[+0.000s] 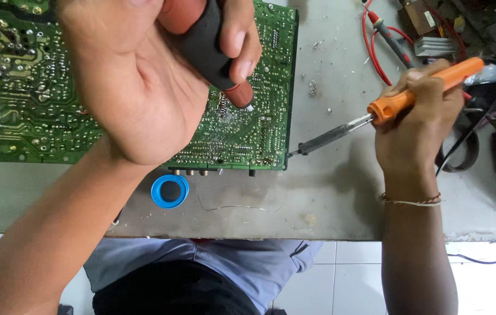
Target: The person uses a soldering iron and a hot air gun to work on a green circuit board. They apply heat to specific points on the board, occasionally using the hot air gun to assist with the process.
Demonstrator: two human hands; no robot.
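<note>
Head camera looked down on a grey workbench [329, 192]. Left hand [137, 76] was wrapped tightly around a black-and-red desoldering pump [213, 52], its white tip touching the green circuit board [20, 93]. Right hand [417, 122] gripped an orange-handled soldering iron [376, 114], its tip just beside the board's right edge. A blue solder spool [169, 191] sat near the board's front edge.
</note>
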